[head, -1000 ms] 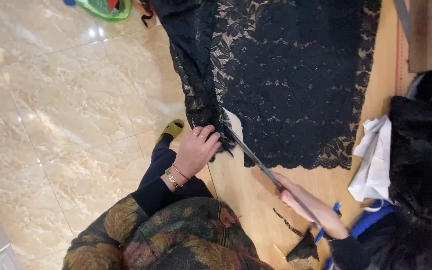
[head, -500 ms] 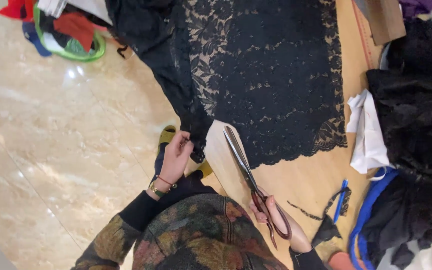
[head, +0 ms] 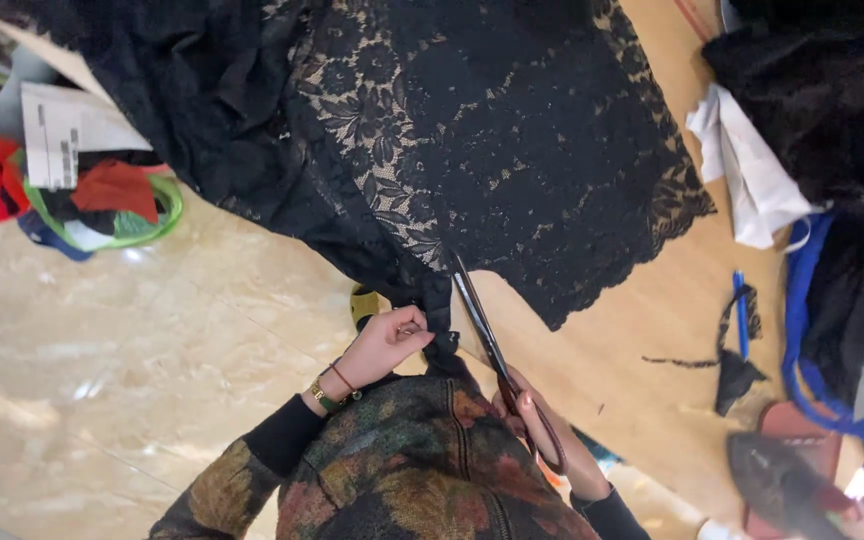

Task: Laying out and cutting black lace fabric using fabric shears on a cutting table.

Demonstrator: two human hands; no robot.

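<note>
- Cutting goes on in the middle of the picture: the right hand (head: 542,435) grips the handles of the long scissors (head: 487,340), with its fingers through the dark red loops.
- The scissors point up and a little left from that hand. Their tips touch the edge of the black lace cloth (head: 492,130).
- The left hand (head: 382,345) sits just left of the scissors. It pinches a bunched bit of the black lace between thumb and fingers, so it is closed on the cloth.
- The lace lies above both hands. It spreads over the top middle of the picture and covers much of the wooden table (head: 642,330). Its left part hangs off the table's edge toward the floor.
- A green basket (head: 167,205) stands on the shiny floor at the upper left. Red, white and dark scraps of cloth are piled inside it, and a sheet of paper (head: 67,135) rests on top.
- At the right side, a blue pen (head: 740,310) lies on the table, with thin black scraps (head: 732,375) just beside it.
- A white cloth (head: 747,175) and a heap of dark fabric (head: 822,110) fill the upper right.
- A blue bag strap (head: 802,340) curves down the right edge.
</note>
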